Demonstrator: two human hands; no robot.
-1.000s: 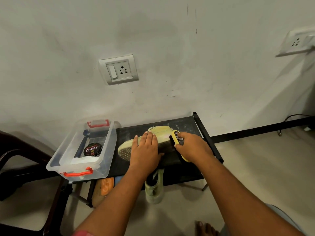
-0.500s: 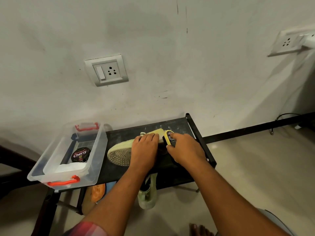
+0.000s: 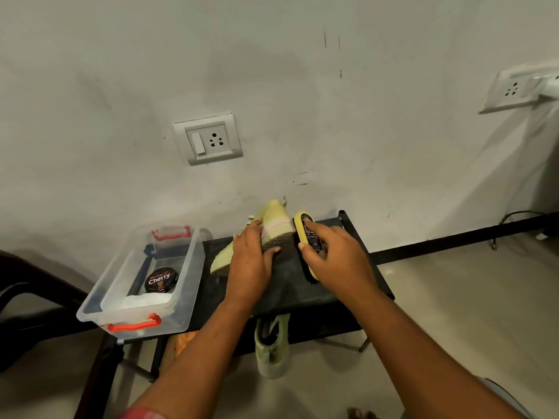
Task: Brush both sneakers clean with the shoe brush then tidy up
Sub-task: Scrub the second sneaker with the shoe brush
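A pale yellow-green sneaker (image 3: pixel 273 222) is tilted up on its side on the black shelf top (image 3: pixel 332 285), heel raised toward the wall, dotted sole facing me. My left hand (image 3: pixel 251 261) grips its middle, thumb on the sole. My right hand (image 3: pixel 335 261) holds the yellow shoe brush (image 3: pixel 304 226) against the sneaker's heel end, bristles partly hidden. The second sneaker (image 3: pixel 272 349) stands toe-down under the shelf's front edge.
A clear plastic box (image 3: pixel 181 297) with red handles sits on the shelf's left end, holding a black Cherry polish tin (image 3: pixel 161 279) and a white cloth (image 3: pixel 142 301). A dark chair (image 3: pixel 27 297) stands left. Wall sockets and a floor cable are behind.
The sneaker was lying flat on its side; now its heel end is lifted and tilted toward the wall. The brush has moved up with it along the heel.
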